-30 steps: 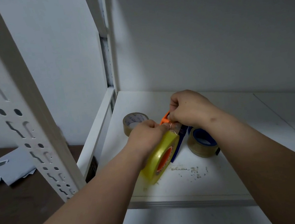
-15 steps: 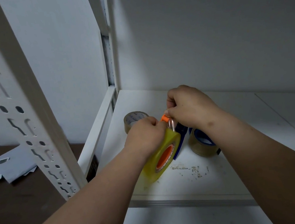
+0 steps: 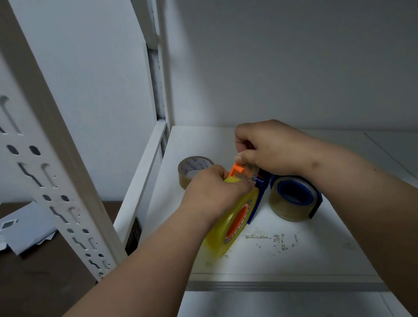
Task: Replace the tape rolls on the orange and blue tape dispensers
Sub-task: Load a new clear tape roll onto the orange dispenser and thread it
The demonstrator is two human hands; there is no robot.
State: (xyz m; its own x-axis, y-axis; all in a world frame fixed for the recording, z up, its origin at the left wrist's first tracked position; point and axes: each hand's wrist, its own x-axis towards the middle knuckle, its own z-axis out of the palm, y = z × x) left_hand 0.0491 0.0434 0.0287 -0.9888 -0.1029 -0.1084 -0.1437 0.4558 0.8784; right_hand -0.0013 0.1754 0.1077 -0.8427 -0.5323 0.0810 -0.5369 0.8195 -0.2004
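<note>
The left hand (image 3: 213, 193) grips the yellow tape roll (image 3: 227, 228), covering its top, while the right hand (image 3: 267, 148) pinches a clear tape end above the orange dispenser (image 3: 235, 170) (mostly hidden). The roll, with its orange core, stands tilted on the white shelf (image 3: 305, 246) near its front edge. The blue dispenser (image 3: 295, 196) sits just right.

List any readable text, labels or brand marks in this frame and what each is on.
Nothing can be read.
Brown tape roll at the back of the shelf: dark print on its inner core, too blurred to read.
Papers on the dark table: a small dark patch, no legible words.
Yellow tape roll and blue dispenser's roll: no print visible.
</note>
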